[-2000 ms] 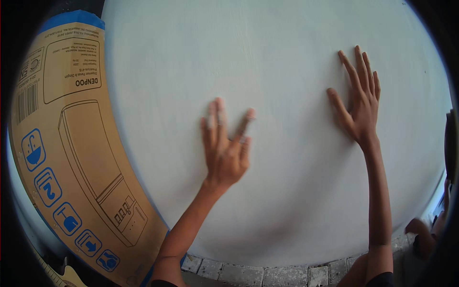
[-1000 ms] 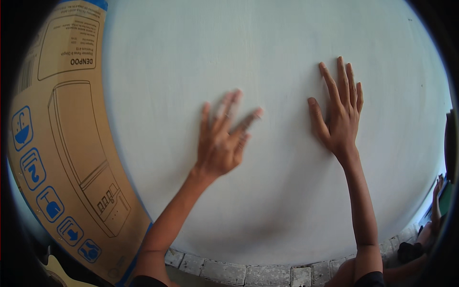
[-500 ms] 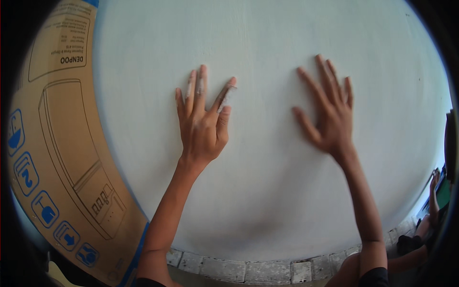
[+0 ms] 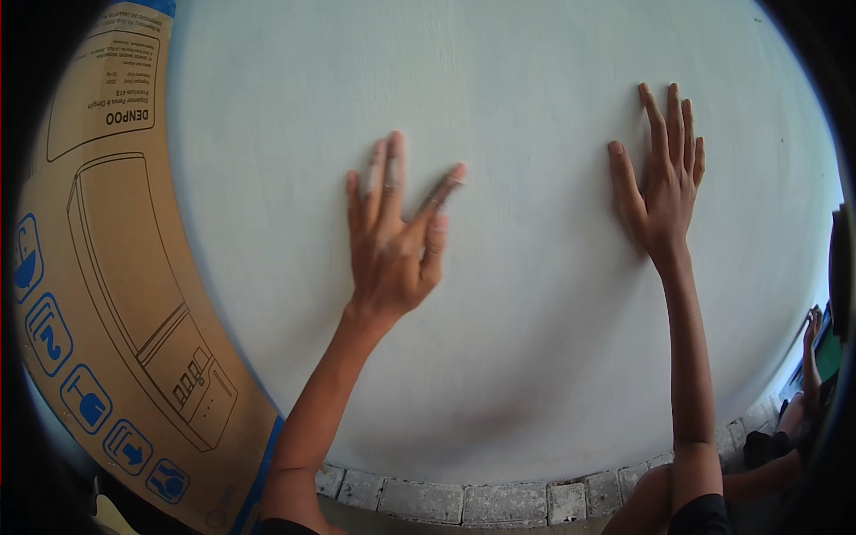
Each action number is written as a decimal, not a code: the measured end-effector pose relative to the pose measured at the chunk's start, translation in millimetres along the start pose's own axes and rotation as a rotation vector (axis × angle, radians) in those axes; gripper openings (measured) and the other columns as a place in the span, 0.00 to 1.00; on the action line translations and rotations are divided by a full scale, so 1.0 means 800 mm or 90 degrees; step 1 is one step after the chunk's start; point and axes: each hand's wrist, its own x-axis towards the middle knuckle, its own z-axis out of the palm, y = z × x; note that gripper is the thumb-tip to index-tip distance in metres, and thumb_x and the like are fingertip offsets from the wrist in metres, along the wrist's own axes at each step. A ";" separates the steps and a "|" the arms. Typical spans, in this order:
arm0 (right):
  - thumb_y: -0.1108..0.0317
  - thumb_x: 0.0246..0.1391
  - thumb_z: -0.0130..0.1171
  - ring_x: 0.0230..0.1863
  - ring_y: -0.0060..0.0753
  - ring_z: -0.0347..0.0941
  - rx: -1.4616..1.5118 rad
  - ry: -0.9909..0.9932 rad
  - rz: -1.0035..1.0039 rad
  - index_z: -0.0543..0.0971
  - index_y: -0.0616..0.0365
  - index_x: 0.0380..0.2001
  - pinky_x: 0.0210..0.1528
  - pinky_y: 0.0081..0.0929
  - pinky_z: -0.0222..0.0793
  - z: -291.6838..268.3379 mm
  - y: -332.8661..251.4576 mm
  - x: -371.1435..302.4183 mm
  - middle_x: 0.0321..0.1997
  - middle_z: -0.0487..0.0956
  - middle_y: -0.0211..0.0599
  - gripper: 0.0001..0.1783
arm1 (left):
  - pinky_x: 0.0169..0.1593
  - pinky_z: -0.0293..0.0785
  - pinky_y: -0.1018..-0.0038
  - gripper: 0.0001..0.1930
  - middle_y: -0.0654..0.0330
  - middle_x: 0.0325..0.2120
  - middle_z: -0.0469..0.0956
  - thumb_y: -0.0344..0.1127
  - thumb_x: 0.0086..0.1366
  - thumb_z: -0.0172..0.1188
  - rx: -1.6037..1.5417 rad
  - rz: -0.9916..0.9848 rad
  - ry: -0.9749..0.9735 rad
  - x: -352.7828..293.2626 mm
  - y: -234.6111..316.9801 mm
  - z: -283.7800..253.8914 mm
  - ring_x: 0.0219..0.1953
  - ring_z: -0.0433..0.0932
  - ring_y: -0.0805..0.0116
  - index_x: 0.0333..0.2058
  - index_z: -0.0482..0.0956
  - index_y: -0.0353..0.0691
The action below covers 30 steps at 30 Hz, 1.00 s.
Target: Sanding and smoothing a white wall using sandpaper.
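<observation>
A broad pale white-grey panel or wall (image 4: pixel 508 294) fills most of the head view. My left hand (image 4: pixel 390 241) lies on or just over it, slightly blurred, its fingers spread; white smudges mark some of the fingers. Farther right, my right hand (image 4: pixel 664 183) rests with its palm toward the same surface, fingers stretched upward and thumb apart. Neither hand holds anything. Whether each palm presses fully against the surface, I cannot tell.
On the left stands a brown cardboard box (image 4: pixel 116 205) with printed drawings and blue tape along its edge. Grey paving blocks (image 4: pixel 428 501) run along the bottom. At the far right, another person's arm (image 4: pixel 810 357) shows.
My right hand has moved right and a little upward, and its fingers now point more straight up. My left hand has slid slightly right and down.
</observation>
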 end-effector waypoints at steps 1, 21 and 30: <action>0.38 0.64 0.50 0.82 0.46 0.41 0.002 0.001 -0.002 0.59 0.31 0.74 0.79 0.59 0.30 0.000 -0.001 -0.001 0.81 0.52 0.38 0.38 | 0.73 0.41 0.37 0.25 0.45 0.72 0.57 0.50 0.79 0.33 -0.003 0.022 -0.024 -0.002 0.003 0.002 0.75 0.54 0.47 0.61 0.79 0.63; 0.38 0.63 0.52 0.82 0.51 0.36 0.000 -0.008 0.014 0.55 0.39 0.76 0.78 0.61 0.28 0.003 -0.030 -0.004 0.82 0.49 0.43 0.43 | 0.71 0.34 0.30 0.28 0.41 0.74 0.50 0.58 0.76 0.37 0.080 -0.037 -0.035 -0.006 -0.002 0.003 0.76 0.47 0.41 0.67 0.72 0.58; 0.40 0.62 0.52 0.83 0.53 0.29 0.039 -0.057 -0.011 0.54 0.43 0.77 0.78 0.61 0.24 0.001 -0.068 -0.016 0.82 0.44 0.47 0.45 | 0.71 0.35 0.31 0.24 0.43 0.73 0.53 0.54 0.79 0.35 0.030 0.014 -0.063 -0.014 0.019 0.009 0.76 0.51 0.44 0.65 0.75 0.66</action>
